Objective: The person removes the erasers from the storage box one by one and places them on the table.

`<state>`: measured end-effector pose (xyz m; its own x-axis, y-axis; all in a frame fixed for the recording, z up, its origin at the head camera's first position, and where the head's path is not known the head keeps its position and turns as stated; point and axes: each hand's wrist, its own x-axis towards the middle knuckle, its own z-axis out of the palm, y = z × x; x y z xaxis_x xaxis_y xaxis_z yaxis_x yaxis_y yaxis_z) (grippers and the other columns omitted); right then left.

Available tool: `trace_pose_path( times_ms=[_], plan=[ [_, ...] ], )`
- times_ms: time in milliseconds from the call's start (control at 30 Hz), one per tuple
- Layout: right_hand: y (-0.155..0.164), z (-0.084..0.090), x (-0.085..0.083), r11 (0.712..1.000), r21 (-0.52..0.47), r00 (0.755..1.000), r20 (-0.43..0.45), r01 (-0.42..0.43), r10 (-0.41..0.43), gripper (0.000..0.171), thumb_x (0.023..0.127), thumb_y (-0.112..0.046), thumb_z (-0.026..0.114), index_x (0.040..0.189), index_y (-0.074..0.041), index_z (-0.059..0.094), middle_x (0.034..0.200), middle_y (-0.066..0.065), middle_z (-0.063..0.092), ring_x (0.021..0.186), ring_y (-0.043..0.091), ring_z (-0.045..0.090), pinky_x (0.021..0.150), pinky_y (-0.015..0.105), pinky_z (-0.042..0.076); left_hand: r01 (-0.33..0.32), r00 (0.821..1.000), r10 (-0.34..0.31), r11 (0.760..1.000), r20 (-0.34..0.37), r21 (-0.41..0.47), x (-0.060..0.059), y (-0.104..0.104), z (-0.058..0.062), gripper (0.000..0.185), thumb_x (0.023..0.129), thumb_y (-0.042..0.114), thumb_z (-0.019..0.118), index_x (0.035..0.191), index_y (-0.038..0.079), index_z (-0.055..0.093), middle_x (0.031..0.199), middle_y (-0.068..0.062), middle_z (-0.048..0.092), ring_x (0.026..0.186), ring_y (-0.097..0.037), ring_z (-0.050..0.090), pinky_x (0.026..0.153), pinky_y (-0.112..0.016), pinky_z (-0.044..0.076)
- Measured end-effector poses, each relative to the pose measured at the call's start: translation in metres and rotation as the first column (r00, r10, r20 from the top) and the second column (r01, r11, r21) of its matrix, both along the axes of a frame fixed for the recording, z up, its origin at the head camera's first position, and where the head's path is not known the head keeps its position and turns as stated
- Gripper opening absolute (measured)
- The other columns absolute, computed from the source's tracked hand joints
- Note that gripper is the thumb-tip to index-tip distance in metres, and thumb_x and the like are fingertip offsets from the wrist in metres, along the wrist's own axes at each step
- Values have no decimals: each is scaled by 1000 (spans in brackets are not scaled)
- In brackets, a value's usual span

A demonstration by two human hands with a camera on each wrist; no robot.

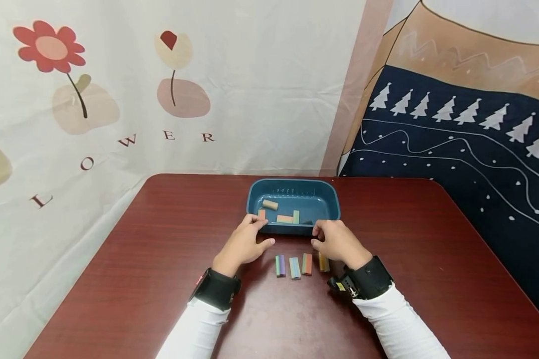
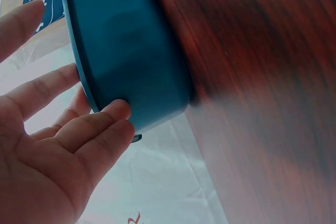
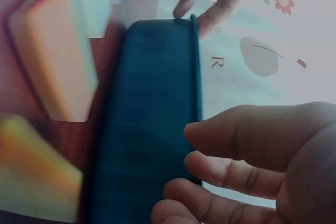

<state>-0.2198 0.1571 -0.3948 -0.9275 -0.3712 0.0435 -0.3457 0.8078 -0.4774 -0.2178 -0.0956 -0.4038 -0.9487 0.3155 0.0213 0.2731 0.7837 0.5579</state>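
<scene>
A blue plastic tub point(image 1: 293, 228) stands on the table, with its long wall facing me. My left hand point(image 1: 244, 242) is at its near left corner. In the left wrist view, spread fingers point(image 2: 100, 124) reach the rim and outer wall. At the near right corner is my right hand point(image 1: 338, 241), its bent fingers point(image 3: 220, 169) and thumb right at the rim. In front of the tub, small striped blocks stand in a row: purple-green point(image 1: 280, 266), light blue point(image 1: 295, 268), orange-green point(image 1: 307, 264) and yellow point(image 1: 324, 263), the last partly hidden by the right hand.
Inside the tub lie several more blocks, among them a tan one point(image 1: 270, 204), an orange one point(image 1: 285, 219) and a green one point(image 1: 296, 217). The reddish-brown table point(image 1: 162, 279) ends just behind the tub, near a printed cloth backdrop point(image 1: 260, 124).
</scene>
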Motion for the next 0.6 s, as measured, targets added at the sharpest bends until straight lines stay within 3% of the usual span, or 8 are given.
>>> trace_pose_path(
  times_ms=[267,467,600],
  plan=[
    [0,11,-9,999,-4,996,-74,-46,46,9,86,-11,72,88,-9,63,74,-1,55,64,13,50,60,31,45,-2,1000,2,1000,4,-6,1,-2,-2,59,93,32,68,142,5,50,136,-14,42,117,-30,51,98,-45,43],
    [7,23,-28,994,19,978,-176,-108,110,10,85,-12,74,86,-9,65,75,-1,58,67,13,53,63,33,47,8,999,-8,1000,-33,9,-6,0,1,58,93,32,67,141,4,50,135,-14,42,116,-30,52,97,-46,44],
    [10,27,-38,984,47,969,-170,-173,178,11,86,-15,74,89,-8,66,79,-1,60,72,13,56,66,32,49,13,1000,-13,1000,-10,-15,-6,1,2,59,93,32,67,142,5,50,136,-14,42,117,-30,52,97,-46,44]
  ],
)
